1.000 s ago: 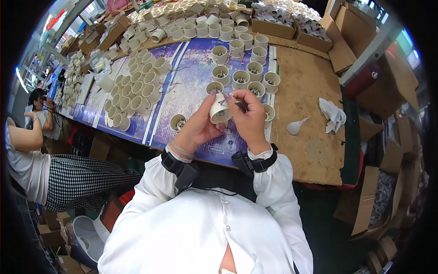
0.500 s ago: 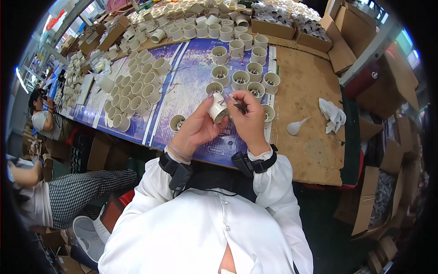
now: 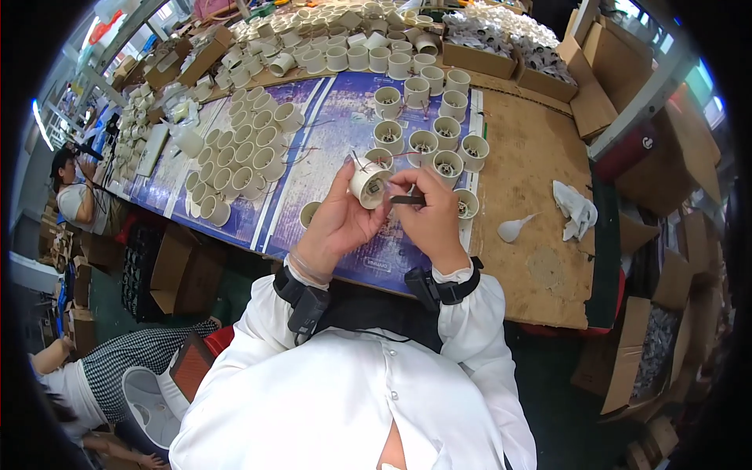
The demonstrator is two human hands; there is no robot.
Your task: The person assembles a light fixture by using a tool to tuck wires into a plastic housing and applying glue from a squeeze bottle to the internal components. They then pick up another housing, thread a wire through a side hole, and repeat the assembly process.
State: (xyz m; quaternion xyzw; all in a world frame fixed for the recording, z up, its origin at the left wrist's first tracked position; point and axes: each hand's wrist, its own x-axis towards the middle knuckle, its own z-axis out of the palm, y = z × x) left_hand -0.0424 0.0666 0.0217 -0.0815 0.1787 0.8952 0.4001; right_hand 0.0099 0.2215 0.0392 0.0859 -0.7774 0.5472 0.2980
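My left hand (image 3: pixel 338 223) grips a cream plastic cup-shaped housing (image 3: pixel 366 182), its open mouth tilted toward me. Small dark parts show inside the mouth, and thin wires stick out from its far end. Pinched in my right hand (image 3: pixel 429 215) is a slim dark tool, perhaps tweezers (image 3: pixel 407 200), pointing left at the housing's rim. Whether its tip touches anything inside is too small to tell. Just beyond my hands stand several similar housings (image 3: pixel 423 145) with metal parts and wires inside. Another housing (image 3: pixel 309 213) stands left of my left wrist, partly hidden.
A packed group of housings (image 3: pixel 244 153) with trailing wires stands left on the blue-and-white sheet (image 3: pixel 313 168). More are heaped at the back. On the brown board at right lie a white bulb blower (image 3: pixel 513 228) and a crumpled white cloth (image 3: pixel 575 210). Boxes of small parts (image 3: pixel 478 53) stand behind.
The housing in my left hand has turned so its mouth faces me. My right hand now holds the dark tool level against its rim. At the left, a person has bent lower.
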